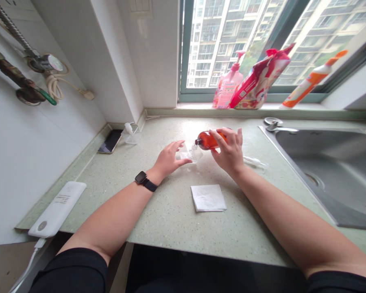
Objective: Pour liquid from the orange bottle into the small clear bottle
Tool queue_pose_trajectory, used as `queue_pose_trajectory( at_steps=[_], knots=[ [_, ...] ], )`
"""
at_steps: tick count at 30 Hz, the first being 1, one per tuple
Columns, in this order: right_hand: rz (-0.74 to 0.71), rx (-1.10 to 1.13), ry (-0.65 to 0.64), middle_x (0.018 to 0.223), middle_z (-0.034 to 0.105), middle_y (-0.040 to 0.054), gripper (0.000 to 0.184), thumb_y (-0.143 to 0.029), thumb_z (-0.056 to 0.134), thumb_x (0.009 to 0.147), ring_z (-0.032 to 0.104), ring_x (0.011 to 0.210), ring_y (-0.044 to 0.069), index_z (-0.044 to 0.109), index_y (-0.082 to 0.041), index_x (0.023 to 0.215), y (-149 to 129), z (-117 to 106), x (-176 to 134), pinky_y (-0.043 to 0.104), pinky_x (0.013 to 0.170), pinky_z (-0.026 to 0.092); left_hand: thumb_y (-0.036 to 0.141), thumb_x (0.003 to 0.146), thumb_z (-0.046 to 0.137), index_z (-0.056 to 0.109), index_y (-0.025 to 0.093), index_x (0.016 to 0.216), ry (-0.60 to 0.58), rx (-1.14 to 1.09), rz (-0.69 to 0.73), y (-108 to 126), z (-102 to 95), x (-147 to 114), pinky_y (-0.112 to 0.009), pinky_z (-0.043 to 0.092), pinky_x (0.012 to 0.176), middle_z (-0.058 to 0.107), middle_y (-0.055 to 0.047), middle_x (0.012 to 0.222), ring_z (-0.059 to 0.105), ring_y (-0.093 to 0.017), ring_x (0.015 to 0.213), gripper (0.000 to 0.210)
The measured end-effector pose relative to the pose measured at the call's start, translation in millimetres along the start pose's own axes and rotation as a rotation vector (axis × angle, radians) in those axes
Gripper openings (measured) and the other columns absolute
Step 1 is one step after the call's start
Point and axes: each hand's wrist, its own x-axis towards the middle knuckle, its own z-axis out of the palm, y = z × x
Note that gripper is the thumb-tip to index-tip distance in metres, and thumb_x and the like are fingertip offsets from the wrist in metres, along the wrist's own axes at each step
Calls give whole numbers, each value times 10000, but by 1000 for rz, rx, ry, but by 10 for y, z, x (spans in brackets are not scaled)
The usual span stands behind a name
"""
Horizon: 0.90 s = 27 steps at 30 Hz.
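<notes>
My right hand (228,150) is wrapped round an amber bottle (209,140), which is tipped almost level with its uncapped mouth pointing left. Just below that mouth stands a small clear square bottle (186,154) with an open threaded neck. The fingers and thumb of my left hand (169,158) curve round the clear bottle's left side, steadying it. Any liquid between the two bottles is too fine to make out. Behind my right wrist lies a clear pump top with a tube (254,162). A folded white tissue (208,198) rests on the counter in front.
At the back left are a phone (110,141) and another clear bottle with a pump (131,135). A white power bank (57,208) lies by the left edge, cable attached. To the right is a steel sink (295,171). A pink pump bottle (228,87) stands on the windowsill.
</notes>
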Motion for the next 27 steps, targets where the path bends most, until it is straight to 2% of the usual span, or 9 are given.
queue_pose_trajectory(
  at_steps=[21, 27],
  knots=[
    [10, -4, -21, 1398, 580, 84, 916, -84, 667, 859, 572, 1355, 350, 348, -434, 1642, 1, -1, -2, 756, 1299, 247, 639, 842, 857, 559, 237, 1473, -8, -15, -8, 0, 3, -1, -480, 617, 1006, 731, -132, 1313, 742, -301, 1169, 806],
    [26, 17, -42, 1415, 573, 79, 948, -82, 659, 850, 553, 1374, 358, 331, -452, 1659, 5, -4, -3, 765, 1301, 221, 674, 839, 841, 555, 241, 1477, -15, -11, -11, -4, 3, 3, -490, 615, 1006, 733, -130, 1310, 740, -306, 1169, 822]
  ],
)
